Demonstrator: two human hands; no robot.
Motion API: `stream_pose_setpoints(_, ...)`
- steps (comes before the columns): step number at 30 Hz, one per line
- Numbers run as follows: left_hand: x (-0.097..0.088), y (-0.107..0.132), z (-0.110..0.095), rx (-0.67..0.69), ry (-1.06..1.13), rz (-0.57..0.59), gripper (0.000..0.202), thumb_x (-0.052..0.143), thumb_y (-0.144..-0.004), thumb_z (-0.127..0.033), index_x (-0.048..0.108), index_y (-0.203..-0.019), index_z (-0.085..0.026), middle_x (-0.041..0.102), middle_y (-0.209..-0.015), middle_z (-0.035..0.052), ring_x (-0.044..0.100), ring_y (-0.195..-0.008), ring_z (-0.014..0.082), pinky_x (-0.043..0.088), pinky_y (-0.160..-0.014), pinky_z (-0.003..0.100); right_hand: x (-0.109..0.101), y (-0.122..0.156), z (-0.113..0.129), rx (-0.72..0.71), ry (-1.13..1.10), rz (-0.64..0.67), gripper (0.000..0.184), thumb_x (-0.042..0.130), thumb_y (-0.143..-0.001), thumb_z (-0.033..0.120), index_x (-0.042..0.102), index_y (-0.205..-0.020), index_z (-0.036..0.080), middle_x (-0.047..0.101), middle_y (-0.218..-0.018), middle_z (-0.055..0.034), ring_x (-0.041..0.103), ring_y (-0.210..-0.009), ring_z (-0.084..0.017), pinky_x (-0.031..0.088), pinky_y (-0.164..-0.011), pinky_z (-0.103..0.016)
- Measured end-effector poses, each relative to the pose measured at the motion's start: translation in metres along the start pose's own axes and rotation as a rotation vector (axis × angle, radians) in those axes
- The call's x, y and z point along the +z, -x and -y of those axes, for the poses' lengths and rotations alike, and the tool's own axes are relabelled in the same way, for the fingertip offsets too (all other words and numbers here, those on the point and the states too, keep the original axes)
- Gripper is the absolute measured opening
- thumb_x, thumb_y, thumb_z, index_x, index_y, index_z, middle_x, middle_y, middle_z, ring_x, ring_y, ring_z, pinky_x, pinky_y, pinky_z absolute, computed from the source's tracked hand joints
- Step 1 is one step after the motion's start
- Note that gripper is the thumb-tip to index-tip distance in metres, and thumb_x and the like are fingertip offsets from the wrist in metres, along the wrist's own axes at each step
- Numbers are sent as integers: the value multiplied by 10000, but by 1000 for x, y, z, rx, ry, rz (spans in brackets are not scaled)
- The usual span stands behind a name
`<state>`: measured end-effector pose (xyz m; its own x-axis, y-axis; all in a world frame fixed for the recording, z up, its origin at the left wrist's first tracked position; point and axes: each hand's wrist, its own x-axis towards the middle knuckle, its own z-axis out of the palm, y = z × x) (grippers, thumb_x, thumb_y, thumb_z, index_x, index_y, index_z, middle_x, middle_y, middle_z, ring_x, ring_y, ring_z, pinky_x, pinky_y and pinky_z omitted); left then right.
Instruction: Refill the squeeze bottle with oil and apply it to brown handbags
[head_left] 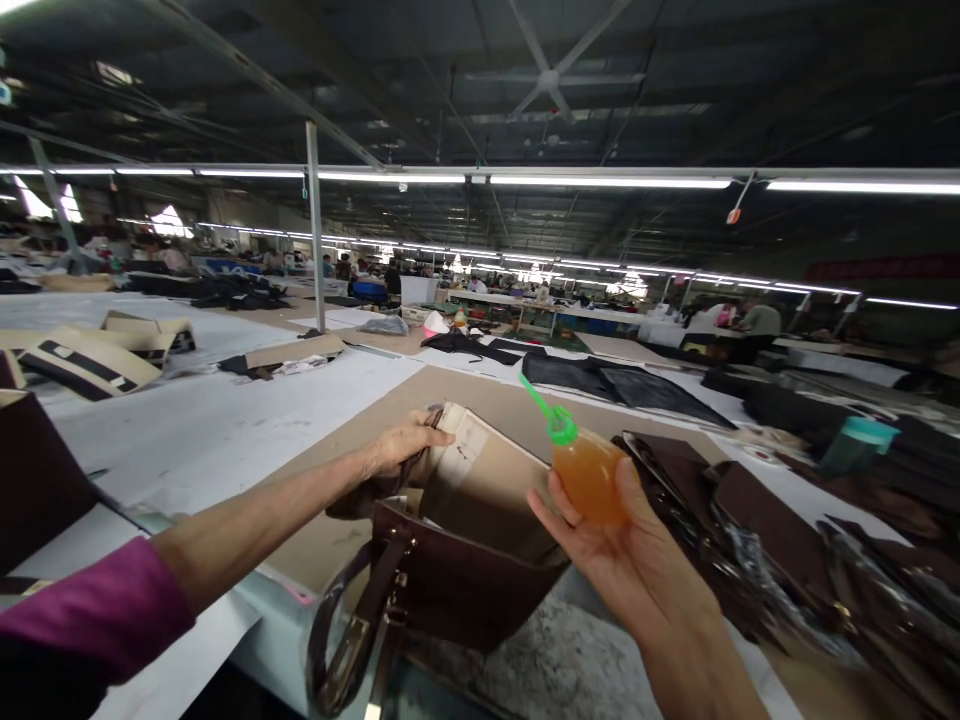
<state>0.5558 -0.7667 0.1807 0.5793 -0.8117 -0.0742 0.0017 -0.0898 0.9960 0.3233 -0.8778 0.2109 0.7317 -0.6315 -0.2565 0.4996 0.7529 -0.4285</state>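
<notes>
A dark brown handbag [472, 585] stands tilted at the table's near edge, its beige inside showing and a strap hanging down in front. My left hand [409, 442] grips the bag's upper left edge, thumb lying on the pale lining. In my right hand [622, 540] is a squeeze bottle [592, 475] of orange-amber liquid with a green cap and a thin green nozzle pointing up to the left. The bottle is held above the bag's right side, its nozzle apart from the bag. The fingertips behind the bottle are partly hidden.
Brown bag pieces [780, 510] with straps and plastic wrap lie at right, near a teal-lidded container [859, 445]. Black panels [622, 385] lie beyond the beige board [405, 400]. Beige pieces [97, 360] are at left. A metal post [315, 230] rises behind. Several people are far back.
</notes>
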Motion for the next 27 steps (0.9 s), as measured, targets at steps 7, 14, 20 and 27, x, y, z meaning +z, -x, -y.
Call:
stream_pose_setpoints(7,11,-25,-78,169,-717,246,225,704,-563,-302,654,-700,-132,561,-599,-17,499,-599,137,395,-590,237,-26,32,19,-40,62,-45,564,884,-563,226,662,-1081,198,685,-1098,-90,685,-848,-247,593,-703,-328)
stream_pose_setpoints(14,44,-37,-95,106,-1205,622,243,705,-576,-303,655,-767,-160,582,-664,-23,504,-620,139,381,-544,221,-52,47,37,-74,89,-180,593,942,-371,213,701,-912,179,722,-962,-92,700,-756,-276,603,-596,-280)
stream_pose_setpoints(20,70,-37,-65,26,-1342,657,196,709,-614,-301,628,-702,-146,535,-574,-13,480,-538,124,346,-454,203,-87,46,40,-200,247,-27,386,834,-664,301,669,-966,125,722,-933,-118,699,-803,-230,581,-686,-226)
stream_pose_setpoints(27,92,-45,-50,145,-1441,642,211,688,-628,-310,672,-761,-147,591,-633,8,533,-543,137,371,-439,210,-102,45,44,-259,389,-110,484,817,-668,375,624,-1052,153,704,-1024,-120,692,-837,-237,586,-685,-266)
